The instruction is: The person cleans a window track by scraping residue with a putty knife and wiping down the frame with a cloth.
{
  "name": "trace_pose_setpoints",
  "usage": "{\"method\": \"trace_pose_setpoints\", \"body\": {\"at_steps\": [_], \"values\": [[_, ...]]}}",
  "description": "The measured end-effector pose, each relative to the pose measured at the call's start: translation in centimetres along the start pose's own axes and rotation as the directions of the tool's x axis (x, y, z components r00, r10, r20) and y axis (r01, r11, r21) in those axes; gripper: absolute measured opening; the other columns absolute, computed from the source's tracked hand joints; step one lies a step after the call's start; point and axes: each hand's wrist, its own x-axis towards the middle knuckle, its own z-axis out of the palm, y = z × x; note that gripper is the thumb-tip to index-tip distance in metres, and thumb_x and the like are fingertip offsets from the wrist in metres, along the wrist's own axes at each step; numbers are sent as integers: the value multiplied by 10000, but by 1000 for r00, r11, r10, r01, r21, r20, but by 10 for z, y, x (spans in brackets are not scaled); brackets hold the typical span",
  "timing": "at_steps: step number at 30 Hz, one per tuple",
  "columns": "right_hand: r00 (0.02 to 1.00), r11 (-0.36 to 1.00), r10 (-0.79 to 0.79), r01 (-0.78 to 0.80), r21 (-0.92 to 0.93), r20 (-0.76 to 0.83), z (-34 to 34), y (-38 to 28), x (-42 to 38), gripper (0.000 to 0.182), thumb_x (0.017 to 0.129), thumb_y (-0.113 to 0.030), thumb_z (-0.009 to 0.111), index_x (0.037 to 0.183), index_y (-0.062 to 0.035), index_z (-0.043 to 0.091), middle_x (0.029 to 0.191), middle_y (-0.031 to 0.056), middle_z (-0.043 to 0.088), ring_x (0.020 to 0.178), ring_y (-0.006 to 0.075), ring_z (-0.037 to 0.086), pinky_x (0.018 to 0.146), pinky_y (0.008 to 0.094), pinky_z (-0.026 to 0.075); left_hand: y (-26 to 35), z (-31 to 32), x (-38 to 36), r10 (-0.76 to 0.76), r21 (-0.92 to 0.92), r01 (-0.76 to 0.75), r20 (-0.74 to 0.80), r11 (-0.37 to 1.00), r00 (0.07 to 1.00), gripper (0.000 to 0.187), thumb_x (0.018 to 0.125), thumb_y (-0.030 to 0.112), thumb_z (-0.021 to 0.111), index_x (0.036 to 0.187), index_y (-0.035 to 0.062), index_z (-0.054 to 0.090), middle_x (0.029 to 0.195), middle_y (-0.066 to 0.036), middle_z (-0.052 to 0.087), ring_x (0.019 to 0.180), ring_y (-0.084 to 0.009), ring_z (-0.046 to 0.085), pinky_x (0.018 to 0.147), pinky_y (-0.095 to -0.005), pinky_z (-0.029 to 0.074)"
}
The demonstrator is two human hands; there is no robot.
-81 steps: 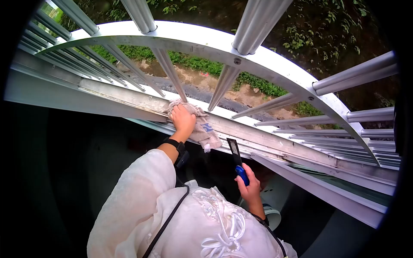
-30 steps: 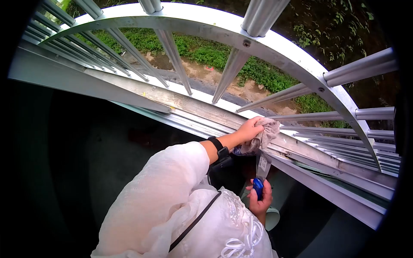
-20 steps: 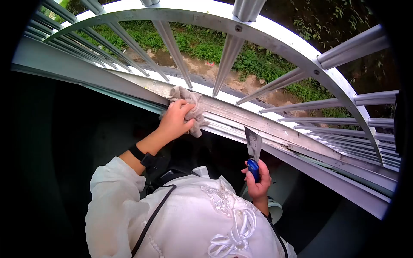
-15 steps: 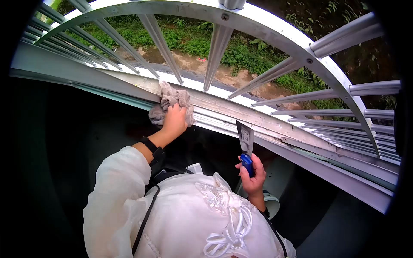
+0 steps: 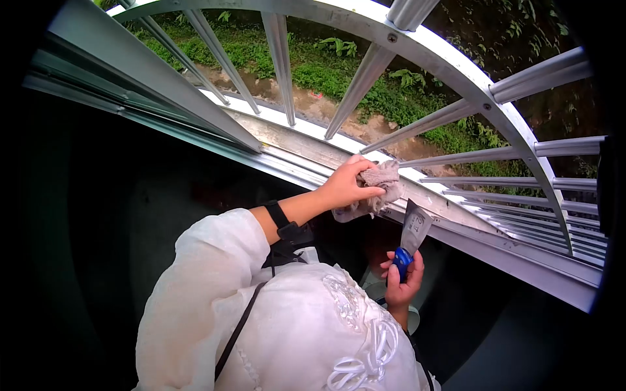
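Note:
My left hand [image 5: 347, 187] grips a bunched greyish-pink rag [image 5: 383, 184] over the window track [image 5: 297, 158]. Part of the cloth hangs below my fingers on the inner side of the sill. Lower and to the right, my right hand [image 5: 405, 280] is closed around the blue handle of a scraper [image 5: 415, 227]. Its wide metal blade points up, close to the rag and overlapping the frame's inner edge in this view. Dirt marks show along the pale sill [image 5: 450, 207] to the right of the rag.
A curved metal guard rail [image 5: 456, 68] with radiating bars closes off the outside, with plants and a dirt strip beyond. A sliding window sash [image 5: 150, 78] stands at the left. Below my right hand is a white bucket [image 5: 413, 318], partly hidden.
My left hand has moved right along the track with the rag. The scraper in my right hand has shifted slightly right and down, its blade tilting right. The camera view has turned somewhat.

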Motion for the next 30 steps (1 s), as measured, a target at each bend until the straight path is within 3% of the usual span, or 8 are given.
{"method": "trace_pose_setpoints", "body": {"at_steps": [3, 6, 8, 13, 17, 23, 27, 30], "values": [[989, 993, 109, -105, -45, 102, 8, -2, 19, 493, 824, -59, 579, 1277, 30, 405, 973, 147, 646, 725, 131, 621, 651, 255, 512, 27, -55, -23, 107, 189, -83, -121, 978, 987, 415, 734, 244, 761, 1048, 12, 618, 1036, -101, 499, 974, -211, 507, 852, -310, 417], [913, 965, 261, -233, -124, 314, 27, 3, 47, 498, 811, -40, 556, 1291, 8, 436, 1002, 135, 636, 803, 139, 610, 731, 268, 503, 19, -90, -53, 208, 579, -79, -159, 811, 965, 493, 711, 232, 750, 1138, 45, 590, 1075, -136, 483, 1003, -303, 491, 886, -371, 416], [858, 962, 209, -94, -256, 469, 42, 21, 64, 521, 807, -62, 553, 1312, -9, 434, 1061, 171, 608, 912, 225, 616, 822, 303, 472, -21, -97, -73, 204, 806, 57, -216, 589, 955, 495, 722, 181, 726, 1172, 65, 557, 1120, -153, 475, 1030, -339, 482, 912, -414, 405], [771, 823, 118, 278, -496, 626, 89, 18, 108, 446, 858, -227, 591, 1280, -115, 496, 1109, 173, 597, 961, 349, 590, 836, 361, 470, -65, -114, -96, -5, 694, 184, -251, 696, 968, 408, 732, 102, 682, 1115, 57, 552, 1126, -158, 475, 1044, -348, 482, 901, -409, 411], [754, 845, 87, 290, -450, 651, 105, 28, 127, 345, 864, -258, 588, 1175, -109, 585, 1007, 170, 640, 916, 347, 604, 788, 384, 484, -89, -125, -107, -188, 574, 349, -322, 741, 928, 332, 742, 40, 628, 1066, 40, 555, 1084, -166, 484, 992, -363, 506, 854, -392, 438], [721, 806, 99, 346, -480, 686, 149, 78, 131, 330, 860, -281, 587, 1148, -121, 599, 952, 170, 647, 855, 359, 612, 734, 420, 494, -75, -136, -122, -53, 398, 327, -563, 857, 825, 388, 733, 12, 593, 1115, 57, 548, 1098, -183, 494, 1004, -372, 511, 888, -405, 442], [701, 835, 91, 333, -437, 707, 183, 87, 146, 339, 851, -291, 598, 1142, -116, 607, 895, 183, 651, 807, 372, 616, 710, 425, 496, -72, -132, -123, 90, 644, 145, -317, 751, 944, 480, 752, 24, 598, 1223, 27, 500, 1277, -175, 449, 1156, -355, 440, 944, -365, 410], [686, 865, -7, 370, -340, 728, 191, 86, 156, 354, 857, -306, 603, 1146, -101, 607, 831, 184, 659, 676, 332, 638, 645, 393, 507, -80, -118, -112, 92, 732, 225, -365, 643, 926, 439, 747, 52, 609, 1175, 18, 521, 1248, -176, 457, 1100, -365, 462, 912, -380, 427]]}}
